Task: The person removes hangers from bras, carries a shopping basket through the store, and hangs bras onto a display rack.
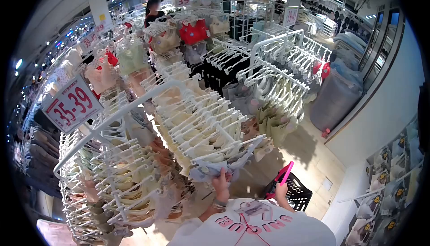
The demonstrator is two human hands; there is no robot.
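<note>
My left hand [220, 186] is closed on the lower edge of a pale blue bra [204, 173], the front piece on a white rack arm. Behind that bra, several cream and pale yellow bras [197, 132] hang close together on white hangers. Part of my left fingers is hidden by the fabric. Lower right, my right hand [281, 193] is wrapped round the pink handle [286, 172] of a black shopping basket [300, 196]. The basket has perforated sides and hangs beside my body; what it holds cannot be made out.
A white rack frame [121, 107] with a "35-39" sign [73, 104] stands at left. More hangers [282, 76] fill the racks beyond. A large grey wrapped bundle [336, 100] stands by the right wall. A person [153, 12] is farther back. Packaged goods [380, 179] line the right side.
</note>
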